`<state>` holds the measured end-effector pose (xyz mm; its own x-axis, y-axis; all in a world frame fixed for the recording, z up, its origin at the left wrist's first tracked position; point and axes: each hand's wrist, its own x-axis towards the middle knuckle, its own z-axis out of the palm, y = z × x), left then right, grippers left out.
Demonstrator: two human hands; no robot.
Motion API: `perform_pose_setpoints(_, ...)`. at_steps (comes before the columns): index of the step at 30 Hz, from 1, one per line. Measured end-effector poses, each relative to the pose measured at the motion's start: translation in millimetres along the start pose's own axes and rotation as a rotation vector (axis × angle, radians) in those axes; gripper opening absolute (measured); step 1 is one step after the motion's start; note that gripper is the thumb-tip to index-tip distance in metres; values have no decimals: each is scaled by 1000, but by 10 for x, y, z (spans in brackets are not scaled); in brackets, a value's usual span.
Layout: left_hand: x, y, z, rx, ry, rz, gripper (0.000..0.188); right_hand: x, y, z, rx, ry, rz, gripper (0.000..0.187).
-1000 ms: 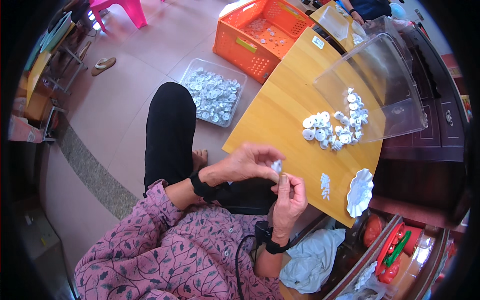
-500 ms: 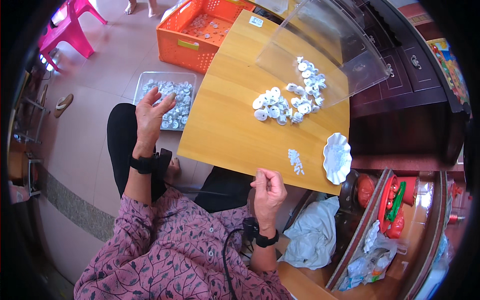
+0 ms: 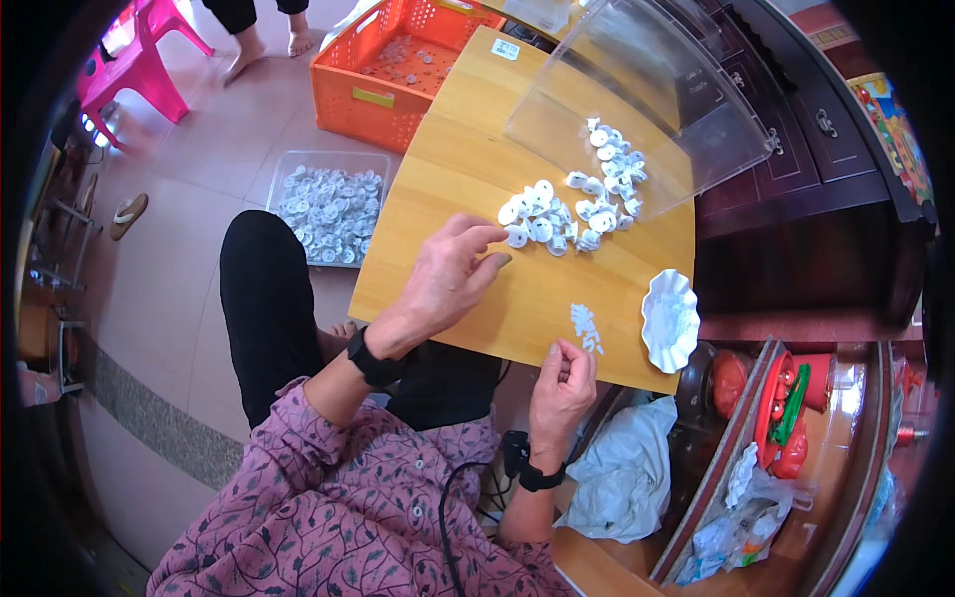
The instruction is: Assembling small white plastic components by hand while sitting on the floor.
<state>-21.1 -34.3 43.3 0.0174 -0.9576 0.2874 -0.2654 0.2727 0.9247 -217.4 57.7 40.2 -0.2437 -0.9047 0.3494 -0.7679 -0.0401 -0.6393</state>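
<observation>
My left hand [image 3: 448, 279] reaches over the wooden tabletop with thumb and fingers apart, holding nothing. Its fingertips are at the near left side of a pile of round white plastic parts [image 3: 540, 228]. More of these parts lie up the right side in a second heap [image 3: 619, 164]. Close to the table's front edge, my right hand [image 3: 562, 398] has thumb and fingers pinched together; anything between them is too small or hidden to name. Just beyond its fingertips lie several small white strips [image 3: 584, 326]. Farther right stands a wavy-rimmed white dish [image 3: 652, 343] holding small pale pieces.
Left of the table [image 3: 438, 149], a clear tub [image 3: 333, 209] full of white parts sits on the floor. An orange crate [image 3: 348, 104] stands behind. A clear plastic lid [image 3: 686, 119] leans over the far right. A white bag [image 3: 622, 468] and an open drawer flank my right arm.
My left hand has moved from above the clear tub to the right, over to the parts on the table. The right hand has shifted slightly right, nearer the strips. Another person's feet have come nearer.
</observation>
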Motion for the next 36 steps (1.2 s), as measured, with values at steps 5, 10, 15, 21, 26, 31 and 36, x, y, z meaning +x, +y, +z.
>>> perform_pose_setpoints(5, 142, -69, 217, 230, -23, 194, 39, -60, 183, -109, -27, 84, 72, 7)
perform_pose_setpoints(10, 158, -95, 265, 303, -116, 169, 40, -39, 429, -198, -94, 142, 85, 9)
perform_pose_setpoints(15, 163, -77, 294, 346, -125, 208, 26, 11, 560, -265, -180, 147, 80, 8)
perform_pose_setpoints(21, 91, -31, 276, 366, -168, 173, 16, 110, 638, -296, -356, 123, -53, 15)
perform_pose_setpoints(26, -16, -36, 254, 325, -182, 134, 14, 119, 660, -330, -572, 22, -137, 21)
perform_pose_setpoints(31, -165, -94, 178, 239, -124, 119, 14, 38, 542, -387, -589, -32, -139, 24)
perform_pose_setpoints(36, -273, -165, 162, 71, -35, 20, 18, -46, 369, -443, -532, -109, -125, 28)
